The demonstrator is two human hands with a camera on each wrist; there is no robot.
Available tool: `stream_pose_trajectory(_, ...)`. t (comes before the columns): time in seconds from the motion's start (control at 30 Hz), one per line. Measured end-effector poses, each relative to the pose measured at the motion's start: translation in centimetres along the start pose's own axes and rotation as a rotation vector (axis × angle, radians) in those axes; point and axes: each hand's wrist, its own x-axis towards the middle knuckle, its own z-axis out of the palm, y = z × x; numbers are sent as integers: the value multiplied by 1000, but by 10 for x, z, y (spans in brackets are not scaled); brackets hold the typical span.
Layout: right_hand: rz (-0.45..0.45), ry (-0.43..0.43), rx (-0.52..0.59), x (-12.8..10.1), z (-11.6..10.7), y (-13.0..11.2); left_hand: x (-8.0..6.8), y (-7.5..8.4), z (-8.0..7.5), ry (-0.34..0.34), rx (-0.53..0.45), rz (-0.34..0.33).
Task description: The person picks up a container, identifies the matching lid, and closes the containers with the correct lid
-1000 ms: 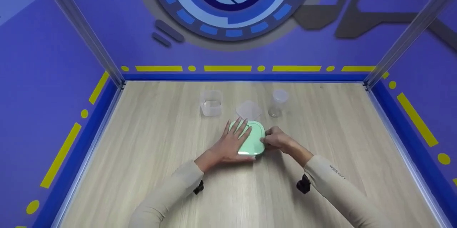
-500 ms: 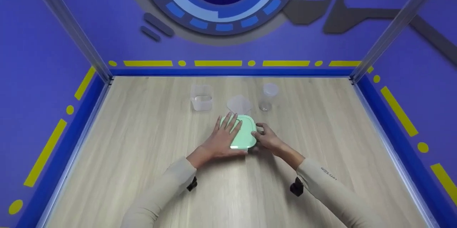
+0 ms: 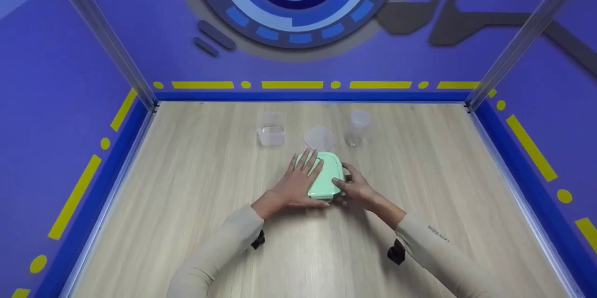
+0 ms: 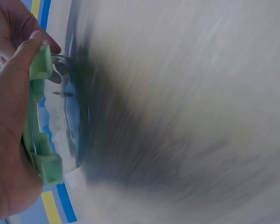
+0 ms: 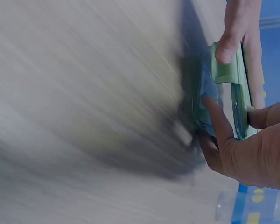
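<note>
A clear glass food container with a light green snap-on lid (image 3: 329, 176) stands on the wooden table, between both hands. My left hand (image 3: 296, 183) lies over the left part of the lid, fingers straight and spread. Its thumb presses on a green side clip (image 5: 225, 72), seen in the right wrist view. At the right side, my right hand (image 3: 357, 188) grips the container, thumb on the lid's edge and fingers against the glass wall (image 4: 65, 116). The lid sits on top of the glass. Its far left part is hidden under my left hand.
Behind the container lie a clear square box (image 3: 271, 137) at the left and a translucent flat lid (image 3: 320, 137) in the middle. A clear jar with a whitish cap (image 3: 359, 121) stands at the right. Blue walls (image 3: 298, 67) enclose the table (image 3: 196, 162) at the back and sides.
My right hand's fingers have gone from the lid's right edge to around the container's side, with the thumb now on the lid. My left hand has stayed on the lid.
</note>
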Motion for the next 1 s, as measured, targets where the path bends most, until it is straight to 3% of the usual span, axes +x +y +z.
stream_pose_trajectory(0.3, 44, -101, -11, -2, -35, 6, -7, 5, 4, -42, -77, 48)
stream_pose_trajectory(0.4, 52, -105, -28, -2, -45, 6, -11, 2, 4, -21, -99, 50)
stream_pose_trajectory(0.7, 90, -91, -85, -8, -95, 9, -37, -24, 0, 43, -52, -78)
stream_pose_trajectory(1.0, 123, -30, -111, -18, -163, 17, -63, -42, 0, 67, -37, -133)
